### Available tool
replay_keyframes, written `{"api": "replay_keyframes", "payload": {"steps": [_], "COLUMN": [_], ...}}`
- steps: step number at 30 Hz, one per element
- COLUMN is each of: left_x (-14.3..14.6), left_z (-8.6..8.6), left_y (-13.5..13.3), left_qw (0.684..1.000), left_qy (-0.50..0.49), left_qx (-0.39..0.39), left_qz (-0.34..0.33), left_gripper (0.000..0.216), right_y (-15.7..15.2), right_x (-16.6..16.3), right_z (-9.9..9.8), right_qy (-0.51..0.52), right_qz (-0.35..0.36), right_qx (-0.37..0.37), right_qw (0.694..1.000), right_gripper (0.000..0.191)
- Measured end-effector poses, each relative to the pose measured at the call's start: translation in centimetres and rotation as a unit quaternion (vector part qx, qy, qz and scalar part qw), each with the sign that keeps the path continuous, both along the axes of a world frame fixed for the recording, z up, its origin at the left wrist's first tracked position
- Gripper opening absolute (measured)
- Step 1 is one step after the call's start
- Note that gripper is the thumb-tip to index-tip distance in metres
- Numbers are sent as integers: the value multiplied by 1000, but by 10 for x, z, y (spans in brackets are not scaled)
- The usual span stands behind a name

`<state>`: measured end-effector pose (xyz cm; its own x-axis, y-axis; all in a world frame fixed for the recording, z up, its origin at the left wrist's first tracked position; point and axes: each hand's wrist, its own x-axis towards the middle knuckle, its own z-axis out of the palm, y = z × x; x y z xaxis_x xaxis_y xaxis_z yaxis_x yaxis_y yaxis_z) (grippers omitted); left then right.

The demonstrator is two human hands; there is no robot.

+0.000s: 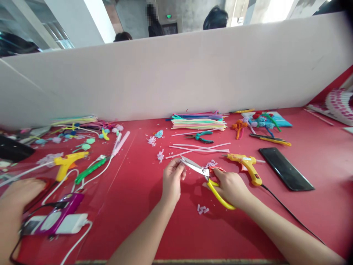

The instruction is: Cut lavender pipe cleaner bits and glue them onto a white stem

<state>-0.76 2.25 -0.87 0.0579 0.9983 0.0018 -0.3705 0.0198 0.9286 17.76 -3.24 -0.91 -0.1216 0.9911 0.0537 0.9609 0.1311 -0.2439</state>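
My right hand [230,187] grips the yellow handles of a pair of scissors [202,172], whose steel blades point left toward my other hand. My left hand [172,179] is pinched shut just at the blade tips, on something too small to make out. Small pale pink cut pieces [202,209] lie on the red table [176,228] under my hands, and more sit by the blades [211,163]. Thin pale pink pipe cleaners [200,148] lie just beyond.
A yellow glue gun [248,166] with a black cord and a black phone [285,168] lie right of my hands. Green pliers [202,136] and a stack of coloured pipe cleaners [198,122] sit behind. Another person's hand [16,197], a second glue gun [67,163] and chargers are at the left. A white partition [176,81] closes the back.
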Motion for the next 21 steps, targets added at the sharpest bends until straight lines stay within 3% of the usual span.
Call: {"api": "replay_keyframes", "payload": {"steps": [21], "left_x": [3], "left_z": [3], "left_y": [0], "left_qw": [999], "left_qy": [-36], "left_qx": [-19], "left_qz": [-8], "left_gripper": [13], "right_y": [-1], "right_x": [0], "right_z": [0], "right_qy": [1], "right_qz": [7], "right_qx": [5], "right_qw": [1000], "right_gripper": [41]}}
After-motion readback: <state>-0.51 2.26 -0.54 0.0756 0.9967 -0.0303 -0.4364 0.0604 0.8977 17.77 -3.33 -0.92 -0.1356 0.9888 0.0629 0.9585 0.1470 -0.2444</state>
